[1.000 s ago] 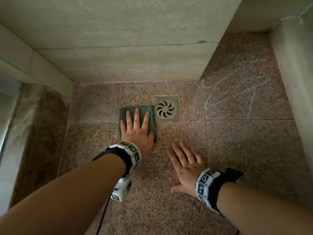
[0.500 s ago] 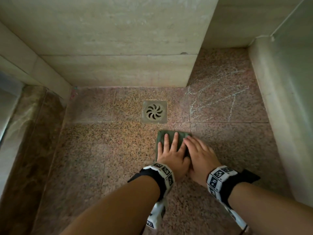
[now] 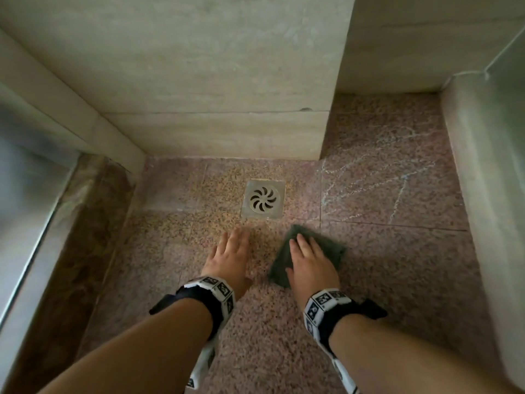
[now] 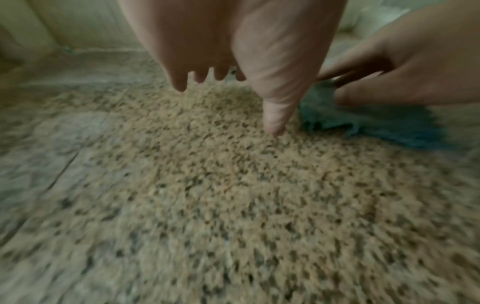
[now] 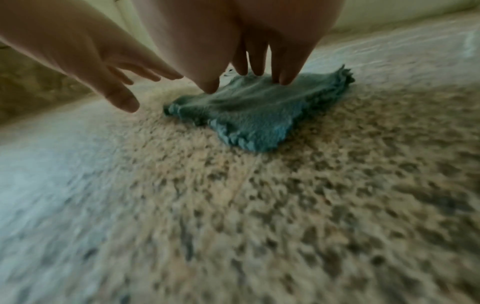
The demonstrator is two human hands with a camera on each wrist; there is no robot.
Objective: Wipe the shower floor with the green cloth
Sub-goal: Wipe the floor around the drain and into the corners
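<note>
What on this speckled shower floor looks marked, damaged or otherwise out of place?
Pale whitish streaks criss-cross the reddish speckled floor tile right of the square metal drain cover, like residue or scratches. The green cloth, pressed under the right hand, lies short of them. Nothing else stands out.

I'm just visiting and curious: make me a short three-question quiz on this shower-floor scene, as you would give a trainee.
1. True or false: the left hand is pressing on the green cloth.
2. Which lies nearest the floor drain? A) a corner of the cloth B) the white streaks C) the glass door
3. Fill in: the right hand lies with straight fingers on the ____.

Key:
1. False: it is on or just over the bare shower floor, beside the cloth.
2. A.
3. Cloth.
</note>
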